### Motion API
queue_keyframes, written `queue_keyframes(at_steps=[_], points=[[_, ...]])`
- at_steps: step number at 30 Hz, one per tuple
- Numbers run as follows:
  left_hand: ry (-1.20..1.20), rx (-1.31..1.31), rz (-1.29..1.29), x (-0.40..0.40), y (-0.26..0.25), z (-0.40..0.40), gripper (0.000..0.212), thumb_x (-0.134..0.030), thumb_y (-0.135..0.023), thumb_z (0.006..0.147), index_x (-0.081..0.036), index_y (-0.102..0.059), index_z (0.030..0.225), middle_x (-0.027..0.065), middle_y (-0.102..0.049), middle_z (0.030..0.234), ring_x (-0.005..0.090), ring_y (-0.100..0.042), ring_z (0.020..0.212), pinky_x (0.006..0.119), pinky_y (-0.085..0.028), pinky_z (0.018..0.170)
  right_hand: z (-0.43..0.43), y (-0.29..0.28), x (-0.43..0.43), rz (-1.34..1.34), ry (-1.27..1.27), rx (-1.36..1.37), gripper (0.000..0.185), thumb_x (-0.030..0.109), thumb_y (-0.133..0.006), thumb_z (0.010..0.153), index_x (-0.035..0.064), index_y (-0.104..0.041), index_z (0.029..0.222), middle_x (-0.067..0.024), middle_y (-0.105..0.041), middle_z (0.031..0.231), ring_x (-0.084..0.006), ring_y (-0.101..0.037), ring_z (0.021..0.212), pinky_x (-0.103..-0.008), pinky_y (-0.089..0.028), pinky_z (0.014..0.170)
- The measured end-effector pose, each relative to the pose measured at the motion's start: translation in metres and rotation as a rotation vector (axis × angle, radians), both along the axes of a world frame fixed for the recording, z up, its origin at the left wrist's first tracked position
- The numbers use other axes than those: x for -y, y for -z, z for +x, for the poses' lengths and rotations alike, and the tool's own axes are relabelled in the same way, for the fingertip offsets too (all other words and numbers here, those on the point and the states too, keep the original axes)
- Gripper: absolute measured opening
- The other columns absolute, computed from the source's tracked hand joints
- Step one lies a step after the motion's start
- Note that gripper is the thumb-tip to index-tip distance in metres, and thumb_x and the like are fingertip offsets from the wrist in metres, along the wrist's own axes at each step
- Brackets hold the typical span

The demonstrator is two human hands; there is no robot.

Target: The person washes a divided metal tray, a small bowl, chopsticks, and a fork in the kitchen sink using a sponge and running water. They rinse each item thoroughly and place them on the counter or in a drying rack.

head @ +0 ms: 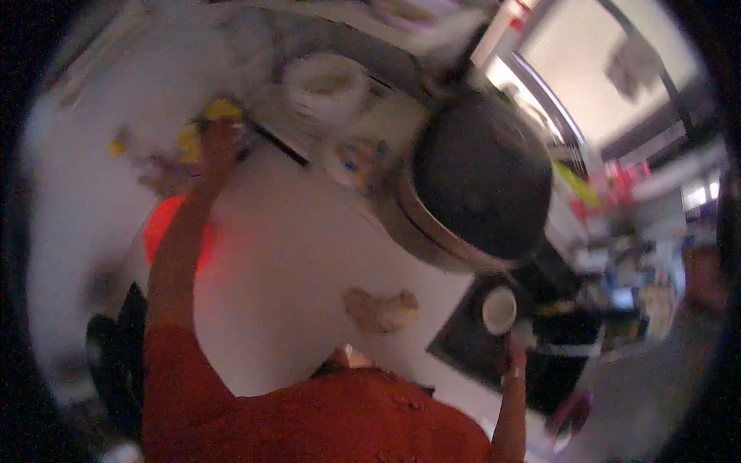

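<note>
In a blurred view, my left hand (220,136) is at the upper left, against a yellow thing (221,109); its grip is too blurred to tell. A long dark stick-like thing (278,142) lies just right of that hand. At the lower right, my right hand (512,359) holds a small round pale-bottomed vessel (499,311), seemingly by a handle, over a dark flat surface (457,335). A large dark round pot or pan (483,173) stands above it. Near my body, a brown and yellowish thing (382,311) lies on the pale surface (278,278).
A round whitish bowl or plate (327,84) is at the top, with small blue-marked things (350,165) below it. A glowing red-orange round thing (168,228) shows behind my left forearm. Blurred pink items (625,179) crowd the right side near a window (596,52).
</note>
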State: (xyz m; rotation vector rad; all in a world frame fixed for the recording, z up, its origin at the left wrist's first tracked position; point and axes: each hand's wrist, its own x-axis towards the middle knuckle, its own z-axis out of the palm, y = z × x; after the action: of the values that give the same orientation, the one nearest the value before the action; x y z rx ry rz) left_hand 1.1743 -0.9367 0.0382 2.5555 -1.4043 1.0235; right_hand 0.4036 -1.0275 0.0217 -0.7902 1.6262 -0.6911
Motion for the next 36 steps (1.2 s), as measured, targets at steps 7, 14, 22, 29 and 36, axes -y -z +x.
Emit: queue_keyframes(at_steps=[7, 14, 22, 29, 36], points=[[0.191, 0.071, 0.176, 0.000, 0.041, 0.054, 0.050, -0.025, -0.054, 0.073, -0.004, -0.041, 0.117, 0.0141, -0.037, 0.123, 0.0276, -0.036, 0.112, 0.041, -0.027, 0.094, -0.027, 0.044, 0.010, -0.067, -0.064, -0.077, 0.033, 0.025, -0.059, 0.075, 0.0182, -0.053, 0.107, 0.0014, -0.053, 0.094, -0.0160, -0.050, 0.081, -0.0335, -0.040, 0.060], [0.237, -0.052, 0.287, -0.011, 0.032, 0.048, 0.045, -0.022, -0.051, 0.076, -0.003, -0.042, 0.115, 0.0127, -0.040, 0.119, 0.0254, -0.039, 0.108, 0.038, -0.029, 0.093, -0.090, 0.066, 0.001, 0.016, 0.045, -0.220, 0.029, 0.015, -0.058, 0.075, 0.0161, -0.055, 0.103, -0.0001, -0.055, 0.089, -0.0154, -0.052, 0.077, -0.0332, -0.044, 0.059], [0.198, -0.092, 0.277, -0.017, 0.014, 0.030, 0.038, -0.018, -0.048, 0.079, -0.002, -0.043, 0.114, 0.0111, -0.044, 0.114, 0.0229, -0.042, 0.104, 0.036, -0.032, 0.091, -0.145, 0.082, 0.012, -0.262, -0.085, -0.536, 0.034, 0.008, -0.062, 0.070, 0.0106, -0.054, 0.102, -0.0054, -0.056, 0.096, -0.0197, -0.054, 0.085, -0.0320, -0.045, 0.069], [0.200, -0.260, 0.055, -0.049, -0.026, -0.084, 0.033, -0.015, -0.045, 0.082, -0.002, -0.044, 0.112, 0.0098, -0.048, 0.109, 0.0207, -0.046, 0.101, 0.033, -0.034, 0.090, -0.158, 0.121, 0.066, -0.244, -0.383, -0.693, 0.040, 0.007, -0.063, 0.065, 0.0086, -0.052, 0.103, -0.0137, -0.054, 0.105, -0.0289, -0.051, 0.097, -0.0345, -0.040, 0.082], [0.228, -0.977, -0.089, -0.086, -0.039, -0.336, 0.028, -0.012, -0.042, 0.085, -0.001, -0.045, 0.111, 0.0084, -0.052, 0.105, 0.0184, -0.049, 0.097, 0.031, -0.036, 0.089, -0.177, 0.199, 0.092, -0.255, -1.078, -1.003, 0.035, 0.002, -0.050, 0.072, 0.0073, -0.050, 0.107, -0.0181, -0.048, 0.111, -0.0348, -0.046, 0.102, -0.0397, -0.038, 0.086]])
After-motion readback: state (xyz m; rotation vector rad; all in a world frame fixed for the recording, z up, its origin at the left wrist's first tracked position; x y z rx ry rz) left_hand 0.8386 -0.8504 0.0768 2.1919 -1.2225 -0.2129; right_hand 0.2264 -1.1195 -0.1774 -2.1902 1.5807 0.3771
